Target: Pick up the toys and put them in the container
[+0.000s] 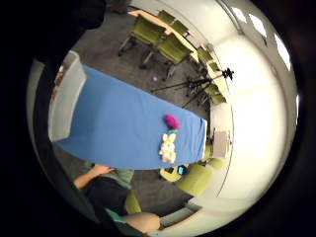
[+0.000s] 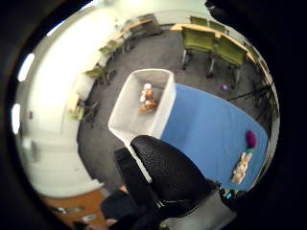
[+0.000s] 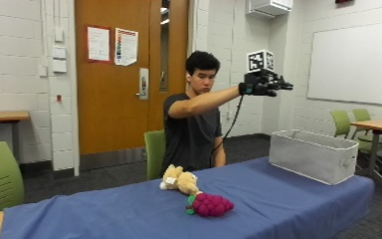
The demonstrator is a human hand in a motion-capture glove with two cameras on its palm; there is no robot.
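cream bunny (image 3: pixel 180 181) lying lengthwise along table (image 3: pixel 297 204)

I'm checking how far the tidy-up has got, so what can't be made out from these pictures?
- Outside view: the inside of the grey container is hidden by its own near wall, so the toy in it shows only in the thumb side palm view, too small to identify.
- Outside view: the cream plush toy is partly hidden behind the purple grape toy.
- The gloved right hand is raised; what its fingers are doing is too small to tell.
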